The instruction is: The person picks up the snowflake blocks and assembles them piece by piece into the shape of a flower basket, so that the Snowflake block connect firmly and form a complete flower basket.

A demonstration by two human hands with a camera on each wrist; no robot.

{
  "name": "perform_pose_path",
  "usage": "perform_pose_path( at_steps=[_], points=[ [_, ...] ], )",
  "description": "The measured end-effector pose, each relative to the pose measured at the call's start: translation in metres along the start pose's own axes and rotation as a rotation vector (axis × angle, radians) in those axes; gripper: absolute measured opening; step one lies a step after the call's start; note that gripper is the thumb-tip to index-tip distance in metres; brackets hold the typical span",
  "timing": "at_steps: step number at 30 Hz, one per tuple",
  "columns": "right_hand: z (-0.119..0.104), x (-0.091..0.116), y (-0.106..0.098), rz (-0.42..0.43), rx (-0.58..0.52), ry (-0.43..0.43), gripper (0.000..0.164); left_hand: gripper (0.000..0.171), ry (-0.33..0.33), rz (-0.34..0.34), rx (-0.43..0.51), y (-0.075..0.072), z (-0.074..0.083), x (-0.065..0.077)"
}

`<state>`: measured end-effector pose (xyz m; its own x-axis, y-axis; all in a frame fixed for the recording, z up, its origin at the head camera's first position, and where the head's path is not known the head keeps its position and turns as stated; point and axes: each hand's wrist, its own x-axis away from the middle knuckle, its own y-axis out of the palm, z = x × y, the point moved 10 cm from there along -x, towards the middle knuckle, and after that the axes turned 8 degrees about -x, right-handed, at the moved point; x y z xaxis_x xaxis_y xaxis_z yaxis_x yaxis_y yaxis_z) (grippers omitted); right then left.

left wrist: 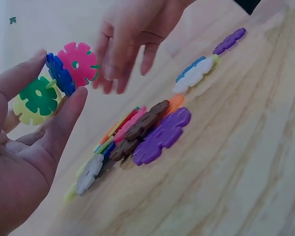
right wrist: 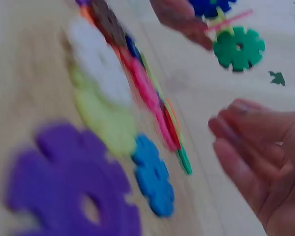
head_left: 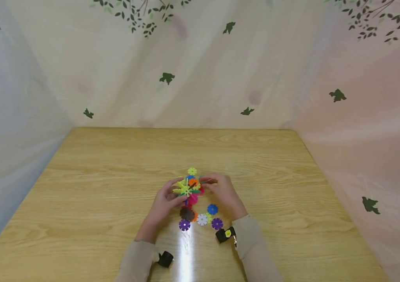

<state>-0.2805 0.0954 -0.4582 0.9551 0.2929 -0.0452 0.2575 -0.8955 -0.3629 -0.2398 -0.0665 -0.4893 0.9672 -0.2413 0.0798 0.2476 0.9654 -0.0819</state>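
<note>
My left hand (head_left: 164, 200) pinches a small cluster of joined notched plastic discs (head_left: 186, 190) between thumb and fingers, above the other discs. In the left wrist view, the fingertips grip its blue disc (left wrist: 60, 73); a pink disc (left wrist: 78, 64), a green disc (left wrist: 38, 96) and a yellow disc (left wrist: 29, 115) stand at angles to it. My right hand (head_left: 224, 192) hovers just right of the cluster, fingers loosely bent. In the right wrist view, nothing shows between the thumb and fingers of the right hand (right wrist: 265, 152).
Loose discs lie on the wooden table (head_left: 115, 164) below the hands, among them a brown disc (head_left: 187, 214), a white disc (head_left: 202, 219), a blue disc (head_left: 212, 209) and purple discs (head_left: 217, 223). A pale curtain (head_left: 200, 90) with leaf prints hangs behind the table.
</note>
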Motion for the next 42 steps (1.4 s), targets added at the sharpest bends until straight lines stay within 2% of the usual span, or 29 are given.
perform_pose_path(
  at_steps=[3,5,8,11,14,17,24,28,31,34,40,42],
  points=[
    [0.0,-0.011,-0.006,0.029,0.199,-0.002,0.025,0.062,-0.007,0.03,-0.001,-0.007,0.0,0.0],
    [0.0,-0.018,-0.003,0.0,0.303,0.001,0.029,0.063,0.022,0.03,-0.006,-0.009,0.003,0.0],
    [0.001,-0.026,0.007,-0.073,0.402,0.022,0.032,0.065,0.095,0.013,-0.004,-0.011,0.008,0.001],
    [0.0,-0.033,0.017,-0.116,0.479,0.027,0.03,0.067,0.133,0.01,-0.001,-0.014,0.008,0.0],
    [0.0,-0.039,0.025,-0.136,0.54,0.033,0.029,0.066,0.102,0.025,0.005,-0.016,0.005,-0.001],
    [0.003,-0.041,0.025,-0.113,0.555,0.062,0.027,0.067,0.061,0.035,0.006,-0.016,0.003,-0.003],
    [0.006,-0.035,0.006,0.044,0.402,0.101,0.011,0.068,0.125,0.036,0.028,-0.014,0.007,-0.002],
    [0.006,-0.027,-0.002,0.109,0.324,0.12,0.005,0.066,0.048,0.028,0.039,-0.013,0.003,-0.002],
    [0.004,-0.024,0.0,0.097,0.307,0.108,0.009,0.061,-0.001,0.024,0.04,-0.014,0.0,-0.003],
    [0.003,-0.022,0.003,0.084,0.284,0.099,0.012,0.057,-0.022,0.018,0.053,-0.014,-0.002,-0.002],
    [0.009,-0.013,-0.002,0.151,-0.035,0.205,0.015,0.055,-0.037,-0.024,0.088,-0.009,-0.004,-0.001],
    [0.006,-0.009,-0.004,0.179,-0.112,0.208,0.017,0.054,-0.047,-0.026,0.088,-0.009,-0.005,-0.001]
  ],
)
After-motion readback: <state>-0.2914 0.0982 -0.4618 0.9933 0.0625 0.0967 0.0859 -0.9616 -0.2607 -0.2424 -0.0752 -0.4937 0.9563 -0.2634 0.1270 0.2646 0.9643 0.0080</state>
